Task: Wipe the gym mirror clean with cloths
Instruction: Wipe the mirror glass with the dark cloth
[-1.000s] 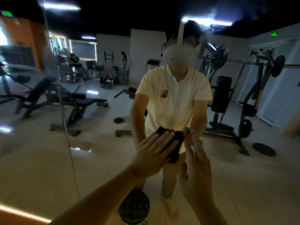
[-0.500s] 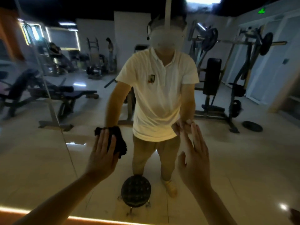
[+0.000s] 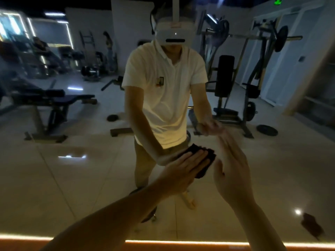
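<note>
Just right of centre, the left hand (image 3: 186, 169) lies flat with straight fingers, pressing a dark cloth (image 3: 206, 160) against the mirror (image 3: 72, 178). The cloth pokes out past the fingertips toward 1 o'clock. Beside it at 3 o'clock the right hand (image 3: 233, 174) is raised and open, holding nothing. Its fingertips are blurred, so I cannot tell whether they touch the glass. Behind the hands the mirror reflects the person in a white polo shirt (image 3: 163, 98) and a white headset (image 3: 172, 33). Farther out in the reflection, a weight bench (image 3: 68, 98) sits at 9 o'clock and a rack machine (image 3: 235, 84) at 2 o'clock, with a loose weight plate (image 3: 267, 130) on the floor near it. An orange light strip (image 3: 181, 243) runs along the mirror's foot at 6 o'clock, and a dark blurred scrap (image 3: 311, 226) lies at 4 o'clock.
</note>
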A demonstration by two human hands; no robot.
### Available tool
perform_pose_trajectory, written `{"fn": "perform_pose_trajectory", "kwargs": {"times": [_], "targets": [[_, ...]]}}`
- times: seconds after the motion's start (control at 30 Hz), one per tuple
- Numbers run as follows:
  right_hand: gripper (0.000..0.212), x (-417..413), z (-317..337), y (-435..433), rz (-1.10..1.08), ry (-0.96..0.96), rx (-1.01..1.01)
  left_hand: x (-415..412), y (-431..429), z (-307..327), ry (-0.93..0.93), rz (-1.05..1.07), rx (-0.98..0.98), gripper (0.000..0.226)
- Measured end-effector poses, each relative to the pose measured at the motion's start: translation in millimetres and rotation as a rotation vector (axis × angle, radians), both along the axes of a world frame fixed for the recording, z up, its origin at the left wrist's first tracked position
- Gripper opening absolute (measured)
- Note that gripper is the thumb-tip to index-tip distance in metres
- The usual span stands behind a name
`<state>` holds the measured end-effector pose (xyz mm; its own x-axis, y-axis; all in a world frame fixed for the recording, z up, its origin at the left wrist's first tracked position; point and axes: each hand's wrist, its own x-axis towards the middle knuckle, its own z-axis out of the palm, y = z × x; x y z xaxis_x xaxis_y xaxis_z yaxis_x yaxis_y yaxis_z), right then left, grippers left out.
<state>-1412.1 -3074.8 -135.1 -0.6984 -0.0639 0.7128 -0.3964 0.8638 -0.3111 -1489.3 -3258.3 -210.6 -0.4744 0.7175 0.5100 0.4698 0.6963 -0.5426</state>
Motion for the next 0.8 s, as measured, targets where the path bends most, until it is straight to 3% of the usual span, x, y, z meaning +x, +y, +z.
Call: {"fn": "perform_pose_trajectory", "kwargs": {"times": [0.17, 0.23, 0.4, 0.5, 0.63, 0.73, 0.8], "targets": [[0.076, -12.0, 12.4, 83.2, -0.274, 0.033, -0.08, 21.1, -87.3, 11.9, -0.005, 0.166, 0.368, 0.064], [0.085, -19.8, 13.8, 105.0, -0.306, -0.031, -0.014, 37.5, -110.7, 17.7, -0.018, 0.293, 0.45, 0.067], [0.098, -18.2, 13.0, 124.2, -0.166, -0.078, 0.118, 35.3, -27.7, 32.5, -0.035, 0.416, 0.633, 0.07], [0.093, -11.5, 21.5, 143.0, -0.053, -0.098, 0.158, 20.5, 64.3, 30.1, -0.064, 0.298, 0.542, 0.068], [0.08, -8.7, 31.4, 175.3, 0.123, -0.096, 0.167, 8.0, 174.5, 18.3, -0.016, 0.146, 0.182, 0.076], [0.07, -7.1, 36.0, 200.1, 0.126, -0.063, 0.152, 9.9, 215.3, 19.9, 0.014, 0.131, 0.031, 0.079], [0.075, -5.9, 37.7, 213.5, 0.107, -0.073, 0.148, 11.4, 212.9, 25.2, 0.039, 0.127, 0.014, 0.083]]}}
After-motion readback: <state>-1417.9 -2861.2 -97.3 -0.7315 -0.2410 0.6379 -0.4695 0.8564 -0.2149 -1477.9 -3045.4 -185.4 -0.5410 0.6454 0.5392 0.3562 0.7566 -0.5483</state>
